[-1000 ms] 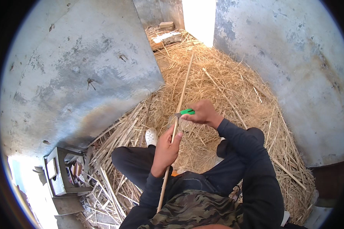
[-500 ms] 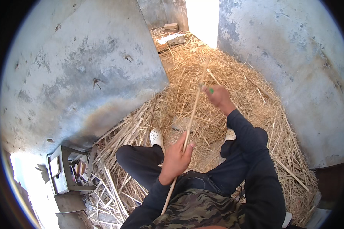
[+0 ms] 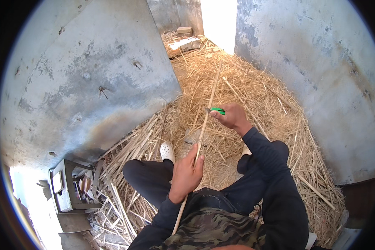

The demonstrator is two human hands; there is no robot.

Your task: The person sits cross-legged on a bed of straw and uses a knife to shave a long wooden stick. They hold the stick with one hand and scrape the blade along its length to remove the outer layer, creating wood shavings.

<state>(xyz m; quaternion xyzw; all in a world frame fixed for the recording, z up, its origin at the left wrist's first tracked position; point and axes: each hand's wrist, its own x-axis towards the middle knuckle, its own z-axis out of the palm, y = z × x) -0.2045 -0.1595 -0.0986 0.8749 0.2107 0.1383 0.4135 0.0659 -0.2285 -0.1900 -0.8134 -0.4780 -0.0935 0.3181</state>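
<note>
A long, thin, pale stick slants from beside my lap up and away over the straw. My left hand is closed around it at its lower half, thumb along the side. Farther up, my right hand grips a small knife with a green handle. The short blade touches or nearly touches the stick's side; I cannot tell exactly which. The stick's lower end passes beneath my left wrist, next to my camouflage shirt.
Straw and shavings cover the floor around my feet. Split strips pile up at the left, beside a small wooden cabinet holding odds and ends. Worn grey walls rise on both sides. A brick lies at the back.
My right hand has moved down along the stick toward me, bringing the knife closer to my left hand. The left hand keeps its hold on the stick, slightly lower in view.
</note>
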